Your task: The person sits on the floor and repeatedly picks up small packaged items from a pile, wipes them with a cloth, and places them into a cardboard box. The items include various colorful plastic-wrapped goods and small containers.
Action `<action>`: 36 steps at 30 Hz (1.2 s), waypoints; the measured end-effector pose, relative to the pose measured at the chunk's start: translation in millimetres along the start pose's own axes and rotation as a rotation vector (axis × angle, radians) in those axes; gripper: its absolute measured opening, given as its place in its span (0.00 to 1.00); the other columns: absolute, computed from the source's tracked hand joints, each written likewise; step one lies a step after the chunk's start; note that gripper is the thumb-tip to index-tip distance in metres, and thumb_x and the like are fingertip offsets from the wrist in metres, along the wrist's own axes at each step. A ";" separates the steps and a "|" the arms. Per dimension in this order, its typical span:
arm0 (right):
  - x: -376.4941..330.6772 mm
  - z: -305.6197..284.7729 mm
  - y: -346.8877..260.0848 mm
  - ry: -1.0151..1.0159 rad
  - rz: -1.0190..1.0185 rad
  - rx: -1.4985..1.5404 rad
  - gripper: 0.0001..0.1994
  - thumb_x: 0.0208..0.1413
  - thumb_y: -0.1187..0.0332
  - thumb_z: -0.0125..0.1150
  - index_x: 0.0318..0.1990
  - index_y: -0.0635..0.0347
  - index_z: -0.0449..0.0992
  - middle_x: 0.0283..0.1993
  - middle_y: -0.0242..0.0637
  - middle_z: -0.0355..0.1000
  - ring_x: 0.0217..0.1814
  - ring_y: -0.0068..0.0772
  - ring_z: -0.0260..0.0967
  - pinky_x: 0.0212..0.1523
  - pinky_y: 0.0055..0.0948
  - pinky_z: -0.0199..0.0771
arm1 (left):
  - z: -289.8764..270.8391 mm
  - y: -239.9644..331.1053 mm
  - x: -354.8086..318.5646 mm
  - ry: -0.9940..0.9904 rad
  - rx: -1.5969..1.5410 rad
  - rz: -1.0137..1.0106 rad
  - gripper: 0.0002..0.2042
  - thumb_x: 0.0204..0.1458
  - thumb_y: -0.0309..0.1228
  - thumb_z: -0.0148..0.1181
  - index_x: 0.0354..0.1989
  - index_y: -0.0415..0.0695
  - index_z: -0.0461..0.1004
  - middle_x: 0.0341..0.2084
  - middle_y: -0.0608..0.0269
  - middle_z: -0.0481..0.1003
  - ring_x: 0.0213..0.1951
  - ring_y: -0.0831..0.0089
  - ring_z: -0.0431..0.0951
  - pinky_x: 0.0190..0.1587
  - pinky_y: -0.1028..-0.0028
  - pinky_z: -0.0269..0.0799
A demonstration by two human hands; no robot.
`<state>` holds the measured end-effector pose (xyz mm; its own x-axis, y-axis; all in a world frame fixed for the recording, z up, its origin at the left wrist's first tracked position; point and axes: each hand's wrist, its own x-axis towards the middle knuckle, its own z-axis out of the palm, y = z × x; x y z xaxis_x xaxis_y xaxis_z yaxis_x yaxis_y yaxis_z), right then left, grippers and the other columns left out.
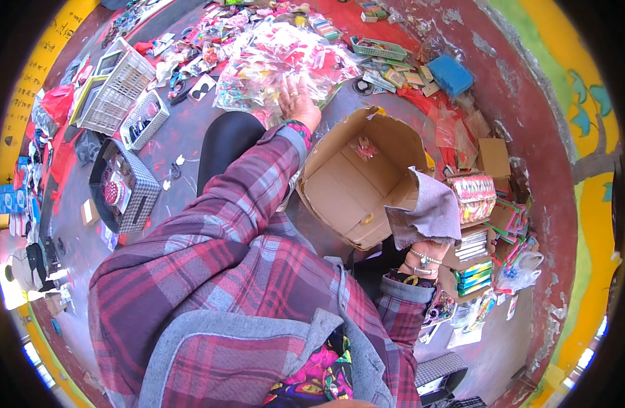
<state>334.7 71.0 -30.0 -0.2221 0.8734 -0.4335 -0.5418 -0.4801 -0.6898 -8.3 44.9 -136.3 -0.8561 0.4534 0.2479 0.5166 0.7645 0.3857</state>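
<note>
My left hand (297, 103) reaches forward with its fingers stretched out, palm down, at the near edge of a heap of clear plastic packets (278, 64). The fingers lie against the packets and do not visibly grip one. My right hand (426, 253) is closed on a grey cloth (428, 211), which hangs over its fingers and hides most of them. Between my arms stands an open cardboard box (353, 173). A small pink packet (365, 148) lies inside it. The cloth is beside the box's right rim.
A white plastic basket (115, 95), a smaller white basket (145, 121) and a dark patterned bin (137, 194) stand at left. A green basket (379, 47) and a blue box (451, 75) are far right. Stacked goods (472, 272) line the right wall.
</note>
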 end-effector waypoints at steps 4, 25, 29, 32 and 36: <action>-15.9 28.8 -4.0 0.055 0.026 -0.035 0.23 0.61 0.57 0.36 0.61 0.55 0.53 0.63 0.38 0.53 0.64 0.37 0.50 0.63 0.38 0.50 | 2.3 -19.7 22.8 -0.111 0.188 -0.007 0.36 0.45 0.38 0.56 0.64 0.53 0.46 0.64 0.54 0.43 0.66 0.56 0.38 0.64 0.58 0.34; 23.1 -24.8 19.2 -0.296 0.022 0.054 0.24 0.60 0.55 0.39 0.60 0.55 0.55 0.61 0.39 0.57 0.61 0.38 0.53 0.61 0.40 0.54 | -47.7 -23.9 81.8 0.062 -0.472 0.286 0.13 0.53 0.32 0.42 0.39 0.39 0.72 0.35 0.49 0.74 0.40 0.54 0.73 0.45 0.63 0.66; 57.3 -52.1 23.7 -0.604 -0.092 -0.236 0.23 0.60 0.55 0.38 0.60 0.55 0.54 0.61 0.39 0.55 0.62 0.36 0.52 0.61 0.36 0.53 | -101.1 -8.5 40.3 -0.413 -1.099 0.366 0.13 0.54 0.26 0.44 0.45 0.39 0.69 0.40 0.55 0.72 0.43 0.62 0.72 0.46 0.66 0.68; 72.5 -55.5 40.6 -0.521 -0.485 -0.464 0.23 0.60 0.56 0.37 0.60 0.56 0.53 0.60 0.38 0.55 0.61 0.35 0.52 0.61 0.33 0.53 | -110.9 0.9 8.4 -0.777 -1.543 0.245 0.15 0.54 0.26 0.46 0.49 0.38 0.66 0.39 0.58 0.71 0.43 0.66 0.71 0.47 0.63 0.68; 69.2 -79.8 99.6 -0.398 -0.593 -0.265 0.22 0.61 0.59 0.38 0.60 0.58 0.53 0.58 0.34 0.57 0.59 0.31 0.53 0.60 0.28 0.52 | -142.9 33.2 -44.9 -1.065 -1.665 0.141 0.16 0.56 0.27 0.44 0.52 0.33 0.63 0.47 0.55 0.69 0.46 0.68 0.72 0.49 0.71 0.68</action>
<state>330.1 77.1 -175.0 -0.2570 0.9308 0.2600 -0.4602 0.1187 -0.8799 49.4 -15.5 -7.6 -0.1495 0.9874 0.0513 -0.4710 -0.1167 0.8744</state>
